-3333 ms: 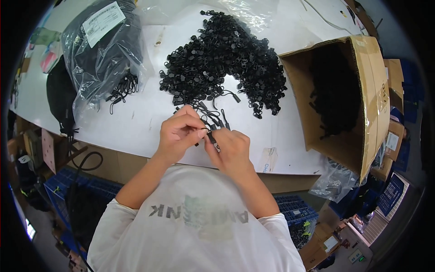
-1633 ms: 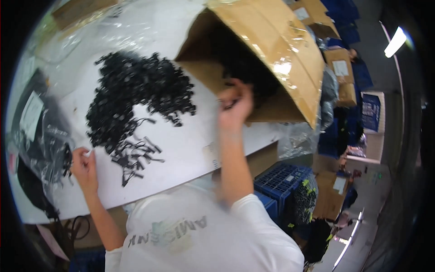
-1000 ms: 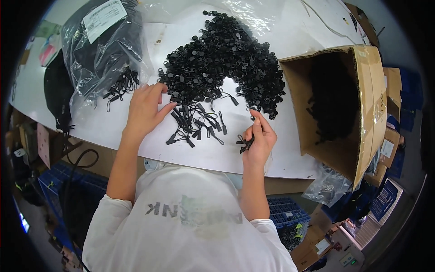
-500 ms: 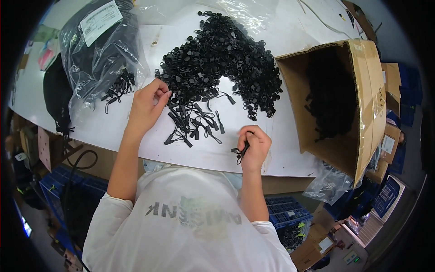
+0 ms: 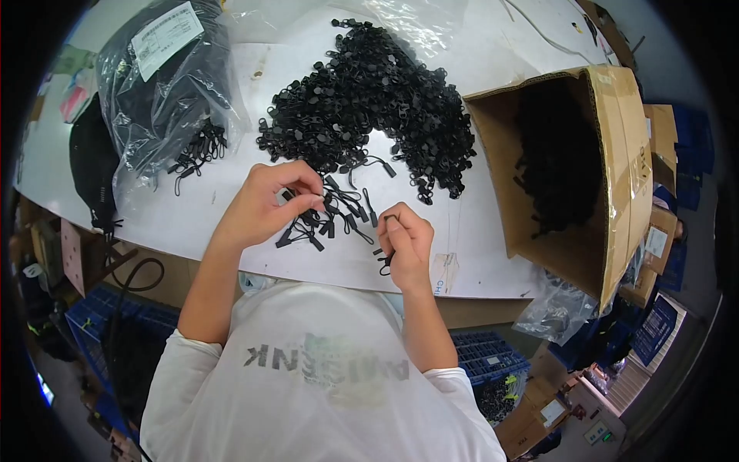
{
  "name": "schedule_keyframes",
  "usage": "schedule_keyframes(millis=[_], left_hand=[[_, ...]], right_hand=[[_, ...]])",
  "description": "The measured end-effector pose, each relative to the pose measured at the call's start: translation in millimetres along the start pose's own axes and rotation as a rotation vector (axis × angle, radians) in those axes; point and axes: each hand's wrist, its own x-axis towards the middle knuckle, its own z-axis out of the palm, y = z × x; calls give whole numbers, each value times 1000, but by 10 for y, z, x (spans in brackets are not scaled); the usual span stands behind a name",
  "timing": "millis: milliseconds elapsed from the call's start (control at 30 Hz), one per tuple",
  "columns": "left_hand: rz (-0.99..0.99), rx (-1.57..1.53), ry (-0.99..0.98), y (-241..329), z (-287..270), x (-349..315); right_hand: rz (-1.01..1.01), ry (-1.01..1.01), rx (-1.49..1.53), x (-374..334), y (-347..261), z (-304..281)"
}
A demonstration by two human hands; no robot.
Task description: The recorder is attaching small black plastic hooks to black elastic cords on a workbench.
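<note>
My left hand (image 5: 269,202) is closed in a pinch beside the loose cord zipper pulls (image 5: 350,208); whatever is between its fingertips is too small to make out. These pulls are black cord loops with slim dark ends. To their right, my right hand (image 5: 408,245) is closed around several black cord pulls, their loops and ends sticking out below the fingers. A loop also shows at its thumb tip. Beyond both hands, a large heap of black zipper sliders (image 5: 431,115) spreads in an arch over the white table (image 5: 346,266).
A cardboard box (image 5: 493,165) lies on its side at the right, holding a dark mass of small parts. At the left stands a clear plastic bag (image 5: 173,88) of black goods, with more cord pulls (image 5: 202,150) beside it. Blue crates (image 5: 493,358) sit below the table edge.
My left hand has moved from the slider heap's left edge toward me and right, over the cord pulls. My right hand has shifted left with its pulls, bringing the two hands closer together.
</note>
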Motion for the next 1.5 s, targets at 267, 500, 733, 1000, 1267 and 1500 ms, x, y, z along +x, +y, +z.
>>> schedule_keyframes(millis=[267, 500, 733, 1000, 1267, 1500], left_hand=[[122, 135, -127, 115, 50, 75], [205, 134, -166, 140, 113, 145], [170, 97, -164, 156, 126, 69], [103, -80, -211, 63, 146, -72], [-85, -374, -322, -69, 137, 75], [-43, -433, -403, -200, 97, 258]], right_hand=[[-246, -152, -547, 135, -190, -7], [-357, -147, -636, 180, -293, -41], [-387, -139, -650, 120, -293, -20], [-459, -104, -678, -44, -238, 19], [-547, -169, -745, 80, -241, 1], [-523, -359, -634, 314, -264, -103]])
